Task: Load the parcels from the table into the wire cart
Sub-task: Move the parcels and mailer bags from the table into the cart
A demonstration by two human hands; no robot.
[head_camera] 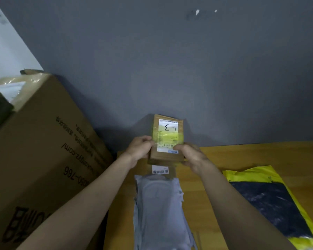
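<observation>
We grip the small brown parcel (167,137) marked "1-3" between our left hand (140,147) and right hand (190,155), raised above the wooden table (260,156) and grey mailer (159,210)

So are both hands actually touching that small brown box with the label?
Touching. The head view shows the left hand gripping the small brown box at its left edge and the right hand at its lower right corner, fingers lapping over the label.
</observation>
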